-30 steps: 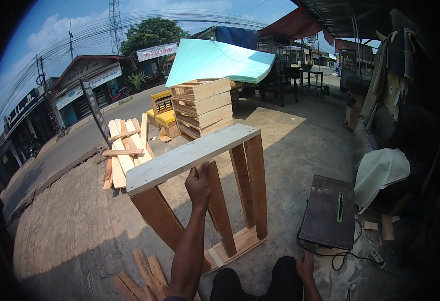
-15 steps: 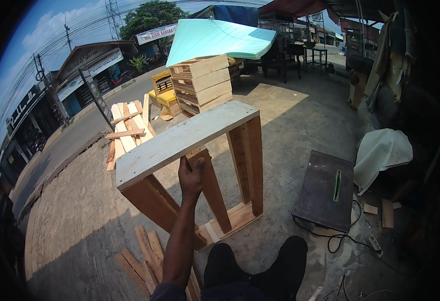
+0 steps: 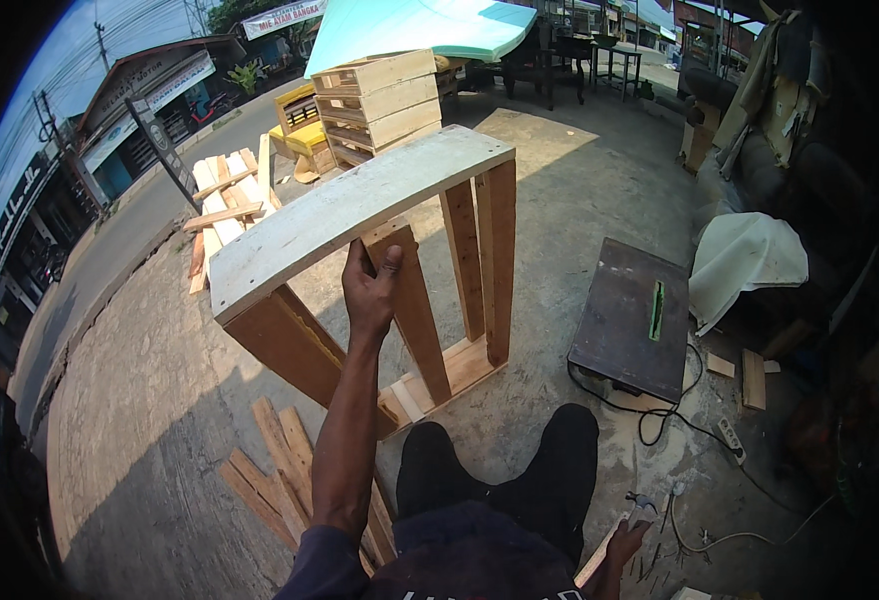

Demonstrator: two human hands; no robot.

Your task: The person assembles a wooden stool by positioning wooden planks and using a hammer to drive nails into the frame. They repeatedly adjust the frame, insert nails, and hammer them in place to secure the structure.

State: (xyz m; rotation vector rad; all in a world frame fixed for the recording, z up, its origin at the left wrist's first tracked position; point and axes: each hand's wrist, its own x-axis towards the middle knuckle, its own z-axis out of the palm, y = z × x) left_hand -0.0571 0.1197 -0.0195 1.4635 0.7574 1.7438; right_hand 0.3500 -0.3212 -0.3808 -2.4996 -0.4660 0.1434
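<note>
In front of me a wooden frame (image 3: 496, 260) stands upright, its top covered by a pale grey board (image 3: 369, 215). My left hand (image 3: 370, 290) grips the top end of its inner upright board (image 3: 414, 310), thumb on the near side and fingers behind. My right hand (image 3: 623, 545) is low at the right, near the floor. Its fingers are closed round what looks like a hammer, with a grey head (image 3: 643, 512) just past the fingers; the hand partly hides it. A pale wooden strip (image 3: 595, 562) shows beside this hand, perhaps its handle.
Loose wooden strips (image 3: 264, 500) lie left of my legs. A dark table saw (image 3: 627, 320) with a cable and a power strip (image 3: 730, 440) stands at the right. Thin wires and nail-like bits lie by my right hand. Stacked crates (image 3: 384, 105) and planks (image 3: 224, 205) are farther off.
My right hand has come into view at the lower right. The view has tilted down, so the surroundings sit higher. My left hand keeps its hold on the frame.
</note>
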